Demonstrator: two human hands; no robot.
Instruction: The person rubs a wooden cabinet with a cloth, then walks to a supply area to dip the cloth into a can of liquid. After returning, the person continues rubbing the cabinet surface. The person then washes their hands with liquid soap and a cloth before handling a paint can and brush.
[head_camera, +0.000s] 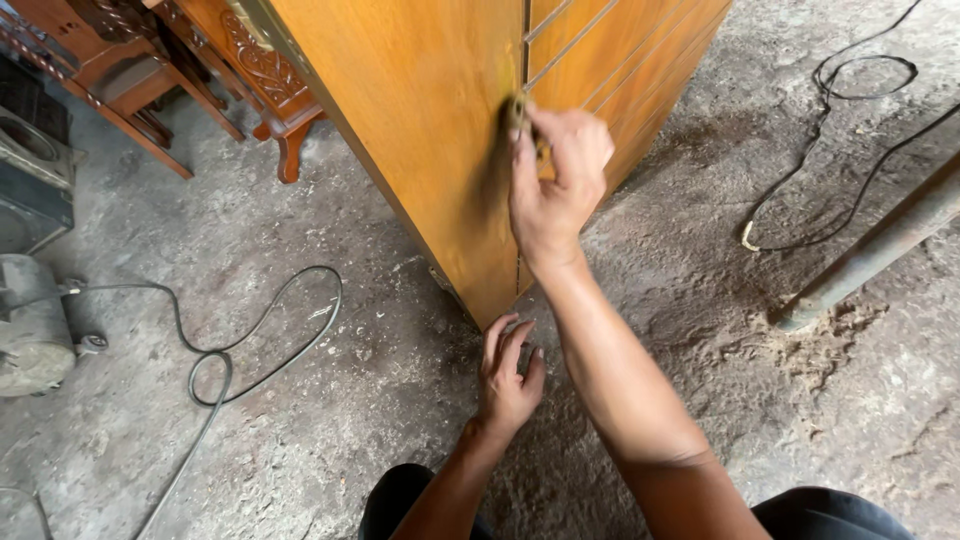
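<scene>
A tall orange-brown wooden cabinet (430, 120) stands on the dusty concrete floor, its corner edge facing me. My right hand (552, 185) is raised against that corner and grips a small brush (514, 112) pressed to the wood. The brush is mostly hidden by my fingers. My left hand (507, 378) rests low near the cabinet's bottom corner, fingers spread, palm on the floor, holding nothing.
A black cable (250, 345) loops over the floor at left, by a grey machine (32, 330). Carved wooden furniture legs (270, 85) stand at the back left. Another cable (850, 130) and a metal pipe (880, 245) lie at right. Sawdust covers the floor.
</scene>
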